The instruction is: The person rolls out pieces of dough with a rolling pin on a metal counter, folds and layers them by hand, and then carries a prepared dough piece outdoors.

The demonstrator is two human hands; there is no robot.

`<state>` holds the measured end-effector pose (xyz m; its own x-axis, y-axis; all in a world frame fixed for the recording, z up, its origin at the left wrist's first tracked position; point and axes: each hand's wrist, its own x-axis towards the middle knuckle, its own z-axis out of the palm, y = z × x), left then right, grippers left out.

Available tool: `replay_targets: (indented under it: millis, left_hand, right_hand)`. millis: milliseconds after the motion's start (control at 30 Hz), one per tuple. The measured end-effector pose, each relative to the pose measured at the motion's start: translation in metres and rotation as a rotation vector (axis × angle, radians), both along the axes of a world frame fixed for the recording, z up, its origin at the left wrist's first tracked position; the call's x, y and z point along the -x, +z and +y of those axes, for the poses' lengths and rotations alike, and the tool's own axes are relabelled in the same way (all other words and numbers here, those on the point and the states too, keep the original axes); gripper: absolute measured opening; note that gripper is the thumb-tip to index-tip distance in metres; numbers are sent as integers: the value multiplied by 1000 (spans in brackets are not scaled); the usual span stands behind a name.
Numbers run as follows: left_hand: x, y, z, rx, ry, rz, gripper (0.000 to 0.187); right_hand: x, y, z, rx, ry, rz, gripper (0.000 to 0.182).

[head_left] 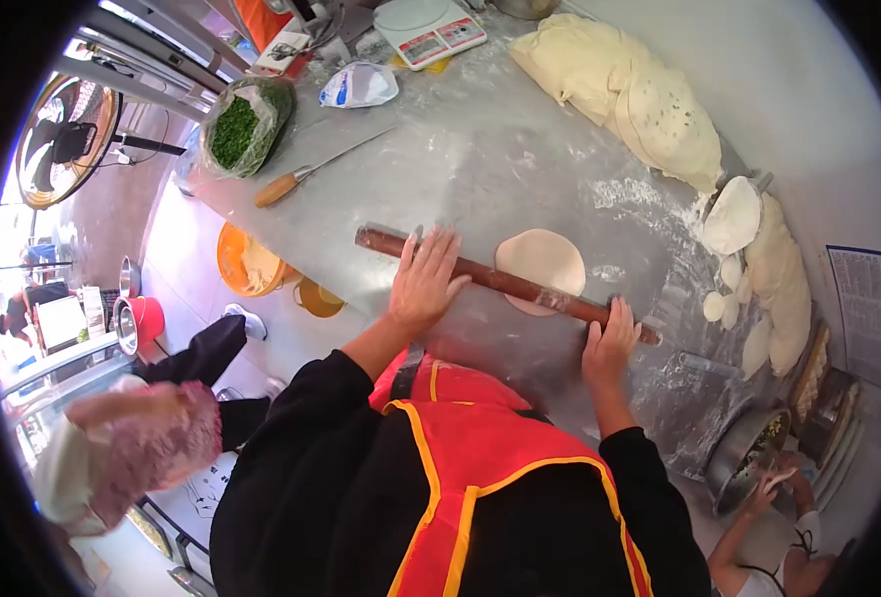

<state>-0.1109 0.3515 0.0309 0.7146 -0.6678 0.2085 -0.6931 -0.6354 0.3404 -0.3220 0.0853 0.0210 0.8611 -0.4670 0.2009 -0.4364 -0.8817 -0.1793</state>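
A long brown rolling pin (500,281) lies slantwise across a round, flat piece of dough (550,261) on the floured metal table (440,149). My left hand (426,279) rests flat on the pin's left part, its fingers stretched out. Near the pin's right end, my right hand (611,338) lies on top with its fingers extended. Dough shows on both sides of the pin, between my two hands. Neither hand wraps round the wood.
A knife (279,189) and a bag of chopped greens (233,131) are at the upper left, a scale (428,35) at the back. Large dough (649,109) lies upper right. A co-worker's hands are by a metal bowl (724,463); another person stands lower left.
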Motion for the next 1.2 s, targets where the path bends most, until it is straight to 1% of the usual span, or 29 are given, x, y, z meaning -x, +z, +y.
replay_targets:
  millis: [33,67,167,233,267,367,433,500,533,600,667,700,733,833,900,967,1000,1067,1100,1133,1200]
  left_hand:
    - [-12,-2,-11,-83,8,98,65]
    - [-23,-3,-22,-118,-9,60,64]
    - [-70,-1,-65,-204,-52,-43,63]
    - [-101,3,-98,-255,-75,-68,64]
    - [-117,-2,-114,-234,-82,-92,64]
    - [-161,-8,-159,-151,-92,-196,65]
    - [-182,-10,-183,-78,-78,-293,66]
    - [-172,-11,-169,-110,-105,-259,68]
    - [-158,-13,-151,-136,-126,-232,70]
    - [-113,-3,-102,-257,-162,-79,71]
    - [-65,-6,-46,-70,-163,99,72]
    - [-40,-2,-20,-106,-167,125,72]
    - [-27,0,-6,-142,-173,147,73]
    - [-32,-4,-18,-127,-143,97,73]
    - [-66,-4,-56,-159,-149,42,71]
    - [-104,0,-102,-219,-141,-19,69]
    - [-124,1,-125,-257,-131,-61,68]
    - [-169,-11,-170,-161,-114,-174,68]
    - [-178,-14,-182,-113,-106,-226,68]
    - [-176,-19,-184,-95,-110,-228,69]
    - [-169,-16,-173,-69,-113,-238,71]
  right_hand:
    - [-7,-5,-2,-40,-51,-3,49]
    - [-13,-9,-3,-82,-104,-3,52]
    - [-45,-22,-35,3,-130,15,53]
    - [-75,-16,-62,67,-163,87,54]
    - [-92,-13,-76,104,-180,117,54]
    - [-137,-10,-116,178,-255,78,55]
    - [-154,-6,-130,188,-221,0,57]
    - [-150,-6,-126,154,-169,-33,58]
    - [-128,-10,-108,112,-144,-23,58]
    - [-78,-10,-61,31,-85,-12,60]
    - [-21,-3,-2,-13,-24,3,60]
    - [0,-1,19,-23,-3,21,59]
    - [3,2,24,-36,-7,22,59]
    - [2,4,24,-73,-42,-4,59]
    - [-41,-9,-18,-79,-72,-80,59]
    - [-79,-14,-61,27,-122,119,60]
    - [-98,-13,-80,75,-147,108,60]
    - [-138,-10,-116,150,-197,60,59]
    - [-154,-9,-132,172,-219,32,59]
    - [-160,-7,-139,190,-237,10,59]
    - [-142,-11,-124,141,-149,-49,59]
